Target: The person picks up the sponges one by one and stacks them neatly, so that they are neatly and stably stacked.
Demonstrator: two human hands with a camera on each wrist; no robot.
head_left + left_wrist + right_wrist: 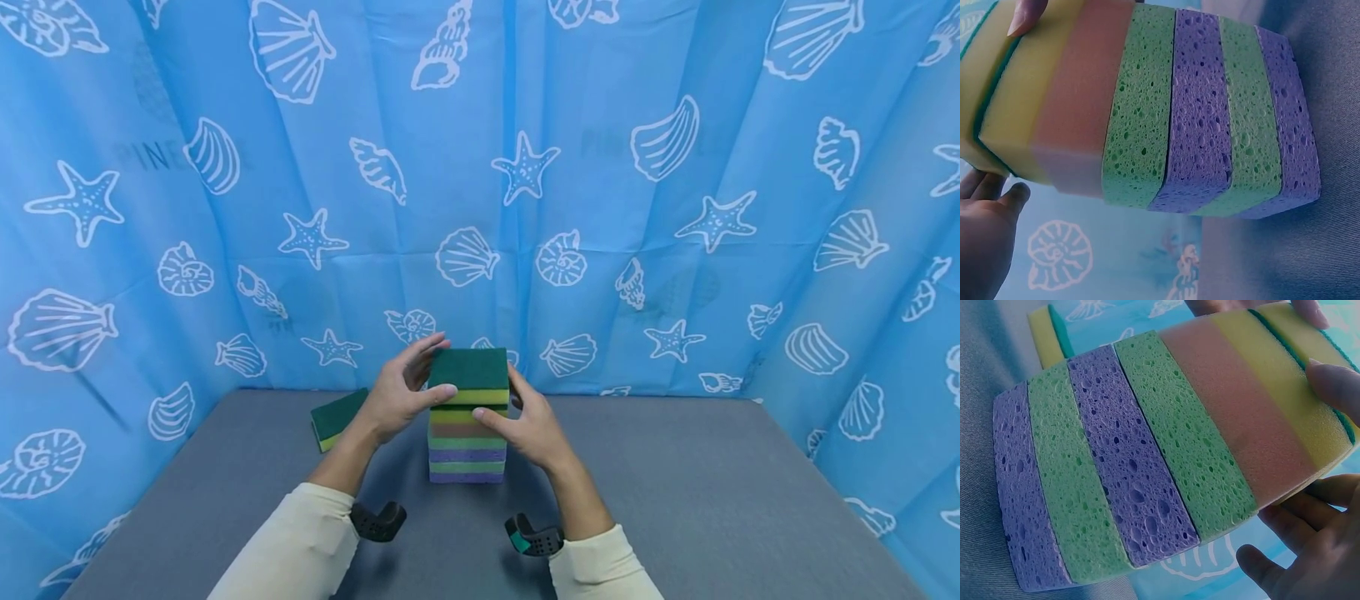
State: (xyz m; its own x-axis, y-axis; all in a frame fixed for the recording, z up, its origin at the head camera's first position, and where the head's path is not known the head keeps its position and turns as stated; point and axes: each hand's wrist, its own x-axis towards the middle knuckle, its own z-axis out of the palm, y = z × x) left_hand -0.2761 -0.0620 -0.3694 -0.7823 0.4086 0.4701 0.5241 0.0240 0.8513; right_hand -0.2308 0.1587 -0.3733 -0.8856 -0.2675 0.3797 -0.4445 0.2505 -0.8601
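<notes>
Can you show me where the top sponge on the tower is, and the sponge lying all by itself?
top sponge (468,367), head view, on its dark green scrubby face.
lone sponge (335,414), head view, on its green top.

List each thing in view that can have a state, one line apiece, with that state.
Sponge stack: upright on the grey table, seven sponges high.
Top sponge: green scouring side up, held at both ends.
Loose sponge: lying flat, left of the stack, untouched.
Left hand: fingers curled on the top sponge.
Right hand: fingers curled on the upper sponges.
</notes>
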